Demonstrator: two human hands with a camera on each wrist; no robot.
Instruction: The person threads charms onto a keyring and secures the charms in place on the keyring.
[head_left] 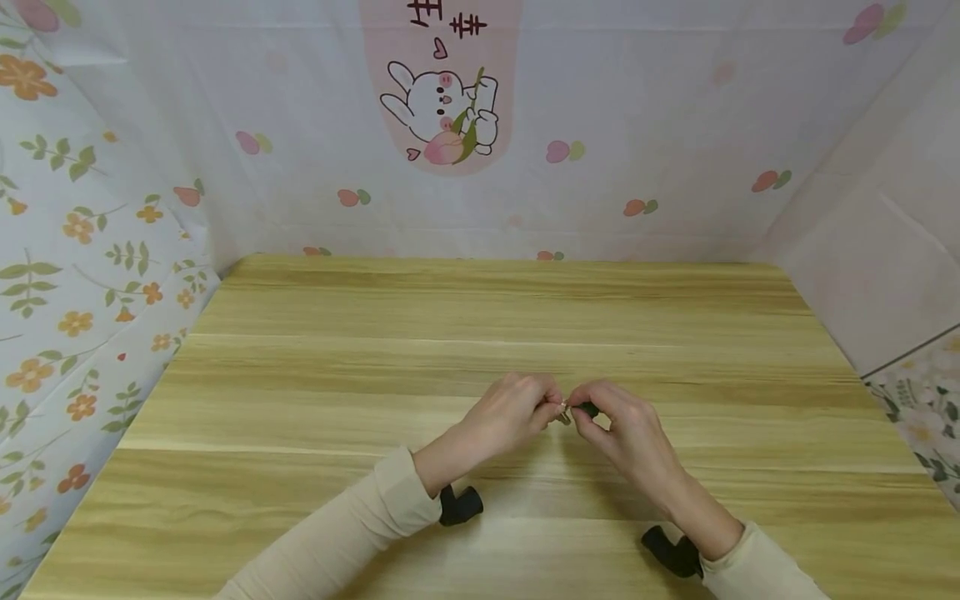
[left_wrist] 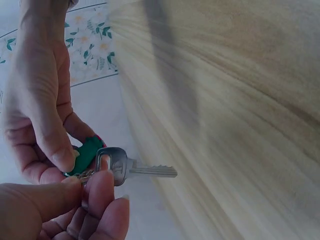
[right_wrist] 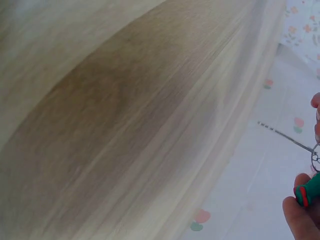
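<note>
Both hands meet above the middle of the wooden table. My left hand [head_left: 513, 410] pinches the ring end of a silver key [left_wrist: 119, 166] between thumb and fingertips. The key's toothed blade points away from the fingers in the left wrist view. My right hand [head_left: 628, 423] holds a green keychain charm [left_wrist: 89, 154] with a red edge between thumb and fingers. A short chain and metal ring [right_wrist: 315, 159] link key and charm, partly hidden by the fingertips. At the right edge of the right wrist view, the charm's red-banded end shows between the fingertips.
The wood-grain table [head_left: 337, 375] spreads below the hands. A white cloth with a rabbit print [head_left: 442, 108] hangs behind it, and a flowered cloth [head_left: 75, 325] hangs at the left. Black wrist-worn devices [head_left: 461, 506] show beside both forearms.
</note>
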